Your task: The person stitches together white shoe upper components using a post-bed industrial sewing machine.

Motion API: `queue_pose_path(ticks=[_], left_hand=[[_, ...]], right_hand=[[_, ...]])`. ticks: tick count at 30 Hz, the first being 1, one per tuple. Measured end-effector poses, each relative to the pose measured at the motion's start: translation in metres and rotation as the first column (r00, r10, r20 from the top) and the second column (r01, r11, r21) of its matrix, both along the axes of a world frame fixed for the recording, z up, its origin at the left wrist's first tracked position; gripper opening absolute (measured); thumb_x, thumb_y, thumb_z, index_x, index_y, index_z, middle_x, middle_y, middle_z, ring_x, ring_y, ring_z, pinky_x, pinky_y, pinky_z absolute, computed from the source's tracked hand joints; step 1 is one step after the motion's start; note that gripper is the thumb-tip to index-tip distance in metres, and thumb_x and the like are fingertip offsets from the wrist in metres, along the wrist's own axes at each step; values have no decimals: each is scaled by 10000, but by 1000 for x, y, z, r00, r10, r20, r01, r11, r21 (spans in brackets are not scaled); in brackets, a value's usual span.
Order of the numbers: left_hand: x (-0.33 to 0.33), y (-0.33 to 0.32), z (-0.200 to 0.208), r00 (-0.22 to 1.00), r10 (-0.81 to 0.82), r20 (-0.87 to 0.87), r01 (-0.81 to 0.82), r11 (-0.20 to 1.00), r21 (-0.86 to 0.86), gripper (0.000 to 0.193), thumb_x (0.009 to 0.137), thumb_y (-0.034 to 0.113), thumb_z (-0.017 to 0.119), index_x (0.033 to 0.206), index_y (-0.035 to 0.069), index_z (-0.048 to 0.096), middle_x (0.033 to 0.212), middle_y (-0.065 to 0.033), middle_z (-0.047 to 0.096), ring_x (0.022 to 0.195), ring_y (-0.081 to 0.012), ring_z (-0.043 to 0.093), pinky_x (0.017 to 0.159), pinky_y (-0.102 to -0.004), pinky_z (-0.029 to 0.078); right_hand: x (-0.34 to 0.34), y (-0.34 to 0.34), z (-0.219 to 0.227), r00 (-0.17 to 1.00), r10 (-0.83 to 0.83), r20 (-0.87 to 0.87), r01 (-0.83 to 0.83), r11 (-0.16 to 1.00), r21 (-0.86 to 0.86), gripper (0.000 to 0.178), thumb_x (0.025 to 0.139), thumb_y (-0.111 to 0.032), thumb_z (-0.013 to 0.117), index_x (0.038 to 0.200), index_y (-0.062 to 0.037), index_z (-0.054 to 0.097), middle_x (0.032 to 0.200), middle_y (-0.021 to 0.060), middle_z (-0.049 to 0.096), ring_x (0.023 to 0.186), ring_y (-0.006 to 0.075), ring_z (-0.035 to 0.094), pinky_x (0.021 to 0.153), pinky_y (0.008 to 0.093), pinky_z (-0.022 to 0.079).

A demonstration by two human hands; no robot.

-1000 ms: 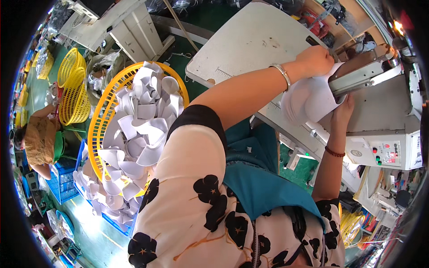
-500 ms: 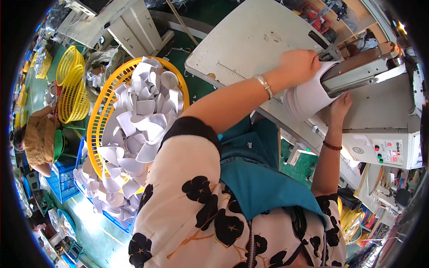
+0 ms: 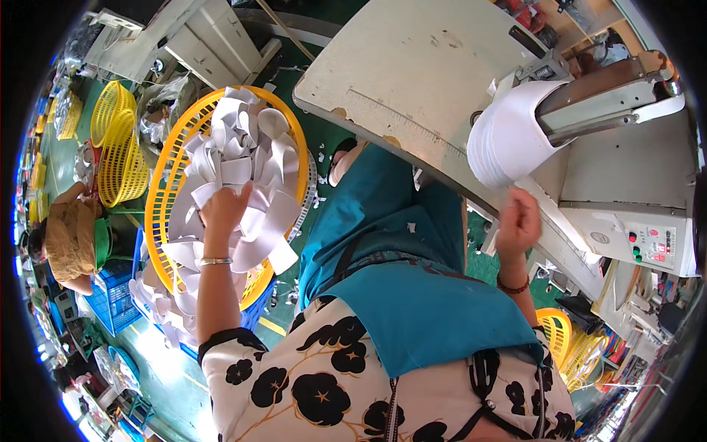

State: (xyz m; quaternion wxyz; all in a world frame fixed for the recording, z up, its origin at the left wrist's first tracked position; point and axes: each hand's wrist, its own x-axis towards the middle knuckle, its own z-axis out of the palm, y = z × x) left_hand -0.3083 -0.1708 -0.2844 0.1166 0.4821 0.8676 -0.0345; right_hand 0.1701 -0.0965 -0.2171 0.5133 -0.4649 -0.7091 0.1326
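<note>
My left hand [image 3: 224, 211] is down among white curved strips [image 3: 254, 214] heaped in a yellow plastic basket [image 3: 156, 214]. Its fingers are closed on one of the white strips, though the fingertips are partly hidden by the pile. On the right, a stack of white curved bands [image 3: 508, 140] hangs around the metal arm [image 3: 596, 110] of a machine. My right hand [image 3: 518, 225] hovers just below that stack, apart from it. Its fingers are loosely bent and slightly blurred, with nothing visible in them.
The machine's pale worktable [image 3: 412, 66] fills the upper middle, its edge above my lap. A control panel [image 3: 652, 243] with buttons sits at right. A blue crate [image 3: 114, 306], yellow baskets [image 3: 121, 162] and another person [image 3: 70, 236] are at left.
My left hand has left the stack on the machine arm and swung left into the basket. My right hand has let go of the stack and dropped below it.
</note>
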Motion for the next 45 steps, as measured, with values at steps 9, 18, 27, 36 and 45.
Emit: queue_pose_path(ticks=[9, 18, 27, 36, 45], left_hand=[[-9, 5, -42, 894, 95, 438, -141, 987, 75, 359, 762, 349, 603, 1023, 105, 634, 897, -158, 642, 850, -314, 622, 745, -397, 480], [37, -8, 1, 969, -66, 239, 8, 972, 237, 262, 722, 304, 690, 786, 86, 560, 1012, -98, 533, 802, -295, 594, 662, -399, 463], [40, -8, 3, 940, -109, 322, -10, 938, 347, 260, 761, 301, 681, 744, 81, 543, 681, -73, 575, 603, -265, 564, 562, -366, 427], [42, 0, 2, 953, -137, 269, 4, 896, 444, 275, 767, 325, 677, 737, 84, 547, 656, -91, 591, 609, -294, 575, 556, -380, 437], [39, 7, -24, 970, 7, 241, -79, 953, 291, 302, 762, 388, 650, 749, 98, 567, 691, -93, 612, 651, -307, 589, 582, -398, 448]], right_hand=[[-99, 12, -3, 824, 562, 80, -519, 803, -293, 168, 776, -34, 591, 937, -77, 611, 681, 91, 604, 524, 242, 569, 484, 321, 437], [-240, -13, -114, 645, 764, -22, -633, 519, -574, 381, 807, -282, 630, 1075, -30, 531, 952, 143, 630, 848, 270, 624, 744, 381, 482], [-256, -28, -130, 684, 729, 5, -550, 521, -653, 617, 714, -290, 733, 1175, -63, 391, 1110, 179, 477, 1015, 325, 520, 811, 386, 452], [-258, -17, -146, 769, 617, -166, -538, 485, -689, 703, 681, -299, 761, 1218, -44, 385, 1050, 144, 501, 974, 267, 526, 803, 355, 455], [-254, -12, -132, 755, 518, -403, -627, 388, -676, 258, 771, -209, 673, 929, -24, 587, 795, 83, 611, 705, 198, 609, 617, 314, 482]])
